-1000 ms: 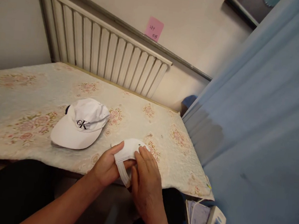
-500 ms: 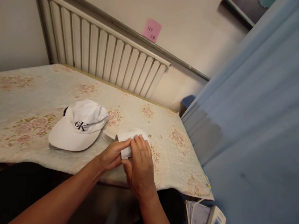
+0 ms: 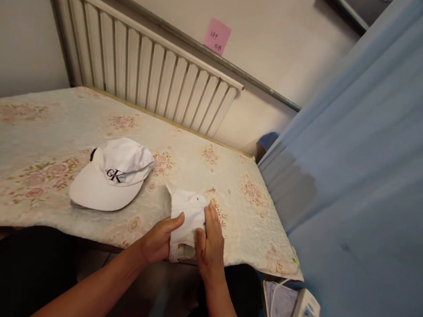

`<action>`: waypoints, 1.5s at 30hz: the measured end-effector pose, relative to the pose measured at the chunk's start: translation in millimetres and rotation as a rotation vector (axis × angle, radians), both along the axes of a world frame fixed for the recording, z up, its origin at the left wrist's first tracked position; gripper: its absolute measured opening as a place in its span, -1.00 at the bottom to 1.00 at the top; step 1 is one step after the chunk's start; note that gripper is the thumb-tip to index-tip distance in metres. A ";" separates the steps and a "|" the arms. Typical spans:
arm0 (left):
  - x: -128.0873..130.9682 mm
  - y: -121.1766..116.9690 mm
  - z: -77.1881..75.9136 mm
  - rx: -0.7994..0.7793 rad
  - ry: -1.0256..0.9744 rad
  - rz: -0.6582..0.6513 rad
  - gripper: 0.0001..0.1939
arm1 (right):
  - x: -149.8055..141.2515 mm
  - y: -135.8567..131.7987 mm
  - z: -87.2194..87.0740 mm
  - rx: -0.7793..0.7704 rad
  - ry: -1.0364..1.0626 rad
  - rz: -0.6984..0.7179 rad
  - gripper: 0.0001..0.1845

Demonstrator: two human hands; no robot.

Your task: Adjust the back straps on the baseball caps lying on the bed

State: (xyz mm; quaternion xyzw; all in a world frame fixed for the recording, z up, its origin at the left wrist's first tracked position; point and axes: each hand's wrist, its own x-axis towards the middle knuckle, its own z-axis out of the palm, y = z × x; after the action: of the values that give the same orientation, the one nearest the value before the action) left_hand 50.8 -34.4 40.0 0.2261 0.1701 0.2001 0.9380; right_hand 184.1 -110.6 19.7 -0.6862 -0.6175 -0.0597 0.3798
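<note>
Between my two hands, over the near edge of the bed-like surface, is a white baseball cap with its back strap and opening facing me. My left hand grips its left side, thumb on top and fingers hidden underneath. On the other side my right hand holds the cap, fingers along its edge and thumb on the fabric near the opening. A second white cap with black "CK" lettering rests on the floral cover to the left, its brim pointing toward me and apart from both hands.
The floral cover lies over a wide flat surface against a white radiator. A blue curtain hangs on the right. Low at the right, a power strip with white cables sits beside the surface. A pink note is on the wall.
The held cap has been turned and spread, so its back panels and strap opening now face me. My right hand has shifted from lying across it to its right side. The CK cap stays put.
</note>
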 end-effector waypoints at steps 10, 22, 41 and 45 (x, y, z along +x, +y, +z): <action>-9.3 -7.0 -12.2 0.075 0.044 0.113 -0.71 | -36.9 -0.3 24.8 0.040 -0.223 0.213 -0.37; 0.0 -11.5 -23.9 -0.036 0.057 0.046 -0.67 | -24.1 -2.0 -2.4 -0.020 -0.166 0.071 -0.41; 15.1 8.7 -12.5 -0.183 0.210 -0.063 -0.77 | -39.0 -13.1 -21.7 -0.119 -0.223 0.228 -0.31; 14.2 5.7 -0.1 -0.144 0.215 -0.088 -0.69 | -30.2 -15.6 -17.7 -0.068 -0.231 0.195 -0.35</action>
State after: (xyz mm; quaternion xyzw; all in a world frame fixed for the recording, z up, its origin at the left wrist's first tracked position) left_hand 65.0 -28.7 39.9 0.1857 0.2733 0.1208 0.9361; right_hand 153.9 -126.2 2.0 -0.6241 -0.7224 -0.0802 0.2868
